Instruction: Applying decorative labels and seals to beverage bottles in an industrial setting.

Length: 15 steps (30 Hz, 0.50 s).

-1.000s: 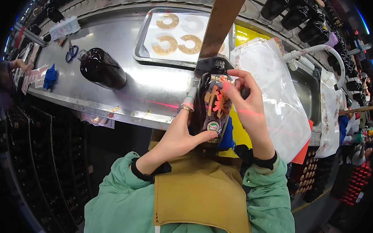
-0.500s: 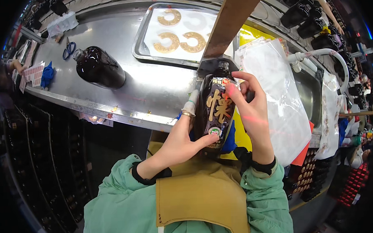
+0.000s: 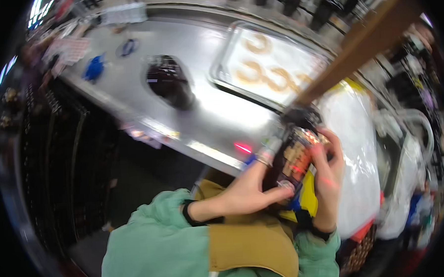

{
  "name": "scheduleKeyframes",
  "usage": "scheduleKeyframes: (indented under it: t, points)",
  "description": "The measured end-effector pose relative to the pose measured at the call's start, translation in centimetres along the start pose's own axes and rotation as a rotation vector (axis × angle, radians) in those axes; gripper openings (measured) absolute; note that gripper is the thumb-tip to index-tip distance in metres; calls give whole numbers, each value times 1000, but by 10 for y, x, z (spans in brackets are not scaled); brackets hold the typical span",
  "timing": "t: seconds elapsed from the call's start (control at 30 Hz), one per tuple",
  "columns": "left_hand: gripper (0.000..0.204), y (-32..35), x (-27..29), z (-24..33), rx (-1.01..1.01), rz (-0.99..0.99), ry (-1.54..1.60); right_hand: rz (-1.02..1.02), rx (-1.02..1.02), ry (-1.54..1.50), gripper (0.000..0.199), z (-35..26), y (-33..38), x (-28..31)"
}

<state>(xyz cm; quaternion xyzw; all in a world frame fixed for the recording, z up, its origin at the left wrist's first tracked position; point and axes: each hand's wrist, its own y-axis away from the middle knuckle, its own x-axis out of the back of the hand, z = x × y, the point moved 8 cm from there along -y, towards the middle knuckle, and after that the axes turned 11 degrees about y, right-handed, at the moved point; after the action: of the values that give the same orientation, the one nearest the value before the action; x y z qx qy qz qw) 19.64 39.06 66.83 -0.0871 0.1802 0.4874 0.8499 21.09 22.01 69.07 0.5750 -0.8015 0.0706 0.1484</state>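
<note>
My left hand (image 3: 239, 193) is closed round the lower left side of a dark bottle (image 3: 291, 160), its thumb laid on the front. The bottle leans away from me at the bench edge and bears a black label with gold lettering. On its upper right side, my right hand (image 3: 328, 166) grips with bent fingers, thumb and fingertips near the label's top. White wrapping covers a finger of my left hand. A red light line falls on the bench and across my right hand. Motion blur hides the finer detail.
A second dark bottle (image 3: 167, 84) is on the steel bench (image 3: 209, 120). Behind is a metal tray (image 3: 218, 69) with gold C-shaped pieces (image 3: 257, 43). A wooden post (image 3: 361, 41) slants overhead. White sheets (image 3: 349, 148) lie at right, beside a sink (image 3: 388, 151). Scissors (image 3: 128, 47) and blue cloth (image 3: 94, 67) lie left.
The view has swung, so the bench, tray and second bottle appear farther right, and the picture is blurred. Both hands stay on the labelled bottle with much the same grip.
</note>
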Motion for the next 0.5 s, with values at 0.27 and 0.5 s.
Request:
scheduleKeyframes:
  t: [0.27,0.5]
  points:
    - [93,-6,6,6,16,28,-55,-44,3,-62,37,6,1,-4]
    - [89,3,6,-3,68,74,-74,-57,-15,-13,37,6,6,-1]
